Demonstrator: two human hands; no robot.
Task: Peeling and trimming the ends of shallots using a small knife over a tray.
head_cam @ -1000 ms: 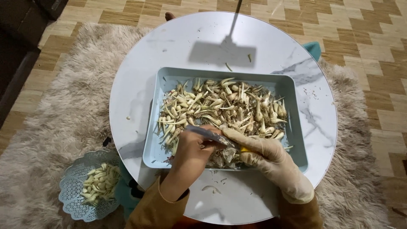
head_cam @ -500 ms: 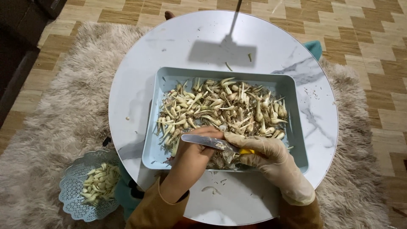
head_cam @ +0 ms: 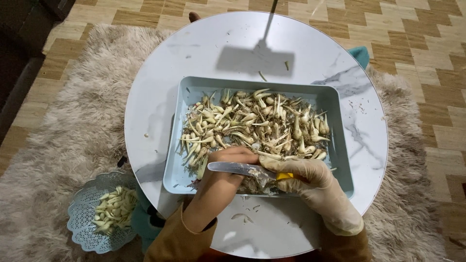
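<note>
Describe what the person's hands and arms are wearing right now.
The left hand is bare, without a glove. The right hand wears a thin, pale beige disposable glove whose cuff bunches at the wrist. Both arms are in mustard-brown long sleeves, loose at the cuff. No rings, watch or markings show.

One tray [head_cam: 187, 145], one knife [head_cam: 235, 168], one basket [head_cam: 82, 213]

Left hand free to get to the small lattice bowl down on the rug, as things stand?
Probably yes. The left hand is bare and sits at the tray's near-left corner, on the bowl's side. Nothing lies between them but table edge and rug; the knife is in the gloved right hand.
</note>
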